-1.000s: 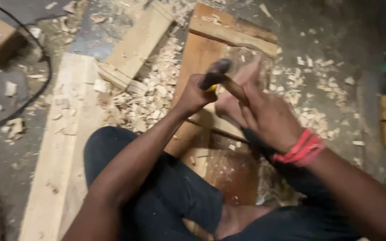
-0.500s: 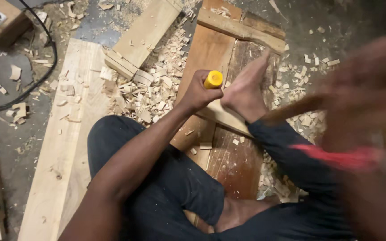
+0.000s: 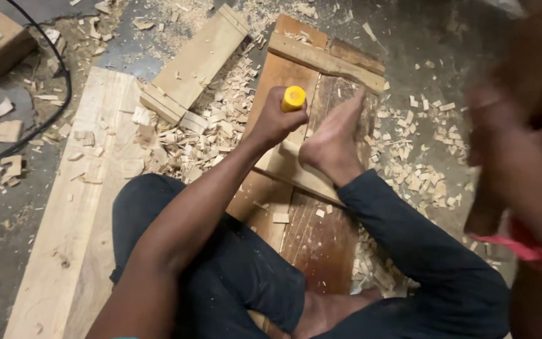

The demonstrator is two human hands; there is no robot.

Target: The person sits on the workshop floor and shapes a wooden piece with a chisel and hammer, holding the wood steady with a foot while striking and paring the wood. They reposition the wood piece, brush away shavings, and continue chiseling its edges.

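holding my right hand (image 3: 522,157) raised near the lens, blurred, i cannot tell its grip. farther out my left hand (image 3: 277,119) is clamped round the yellow-capped chisel (image 3: 293,98), its long axis roughly upright, cap toward the camera, on the wooden frame (image 3: 296,69). my bare foot (image 3: 334,141) rests just right of it.

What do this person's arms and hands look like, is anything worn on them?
Both arms are bare, with no sleeves or gloves in view. The left hand shows no ring, band or watch. The right hand is close to the camera and badly blurred; a pinkish-red band circles its wrist. No finer detail on that hand can be made out.
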